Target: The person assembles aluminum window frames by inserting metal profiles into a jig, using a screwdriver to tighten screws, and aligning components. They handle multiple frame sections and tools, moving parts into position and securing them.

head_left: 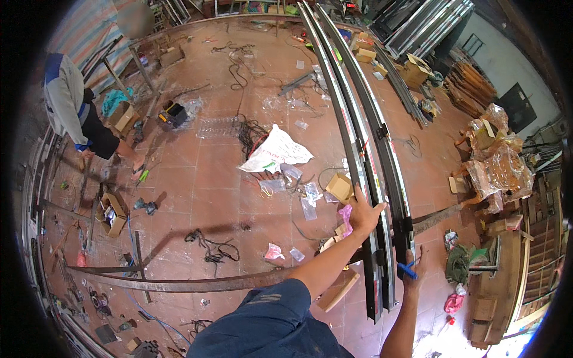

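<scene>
Rails (396, 179) propped off the floor, both hands near the close end

The long dark rails lie side by side in front of me, across a metal crossbar (179, 285), probably so that they clear the tiled floor (185, 173) and sit within easy reach. My left hand (365, 216) rests on them, thumb and forefinger spread apart, likely for steadiness; whether the other fingers curl around an edge, I cannot tell. My right hand (414, 277), beside the rightmost rail, is closed around a blue tool (407, 270); I cannot tell whether that tool touches metal. An open cardboard box (340, 188) and a white sack (277, 152) lie left of the rails, perhaps there for handy parts and wrappings.
</scene>
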Tool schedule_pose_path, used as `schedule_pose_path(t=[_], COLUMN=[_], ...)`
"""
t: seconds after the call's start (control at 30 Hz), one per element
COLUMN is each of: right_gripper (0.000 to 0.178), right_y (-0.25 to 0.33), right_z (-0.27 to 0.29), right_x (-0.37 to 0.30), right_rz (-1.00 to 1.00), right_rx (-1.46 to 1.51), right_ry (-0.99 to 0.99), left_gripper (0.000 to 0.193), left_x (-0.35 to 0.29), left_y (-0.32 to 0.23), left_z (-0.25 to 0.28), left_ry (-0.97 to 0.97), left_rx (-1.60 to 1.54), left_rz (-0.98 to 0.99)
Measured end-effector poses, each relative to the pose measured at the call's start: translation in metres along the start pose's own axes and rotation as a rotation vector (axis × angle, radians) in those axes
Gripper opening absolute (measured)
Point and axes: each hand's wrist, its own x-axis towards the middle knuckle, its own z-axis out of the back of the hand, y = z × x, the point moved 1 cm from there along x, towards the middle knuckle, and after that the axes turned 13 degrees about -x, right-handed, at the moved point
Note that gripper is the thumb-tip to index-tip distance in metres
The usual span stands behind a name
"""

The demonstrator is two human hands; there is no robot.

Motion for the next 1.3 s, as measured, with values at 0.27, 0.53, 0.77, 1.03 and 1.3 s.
schedule_pose_path(t=[0.27,0.53,0.77,1.03,1.3], right_gripper=[0.052,0.054,0.052,0.050,0.049], right_y=[-0.012,-0.012,-0.064,-0.128,-0.038], right_z=[-0.066,-0.045,-0.075,-0.109,-0.074], right_x=[0.047,0.043,0.038,0.026,0.027], right_rz=[-0.001,0.011,0.184,0.378,0.120], right_rx=[0.354,0.111,-0.063,-0.029,0.210], right_ry=[0.310,0.442,0.291,0.171,0.112], left_gripper=[0.114,0.127,0.122,0.121,0.106], left_x=[0.013,0.014,0.021,0.019,0.025], left_y=[0.029,0.014,0.022,0.021,0.068], left_z=[0.003,-0.002,-0.024,-0.023,0.021], left_ry=[0.005,0.061,0.007,0.009,0.219], left_rx=[-0.110,-0.011,0.023,0.078,0.073], left_rz=[-0.244,-0.127,-0.157,-0.140,-0.249])
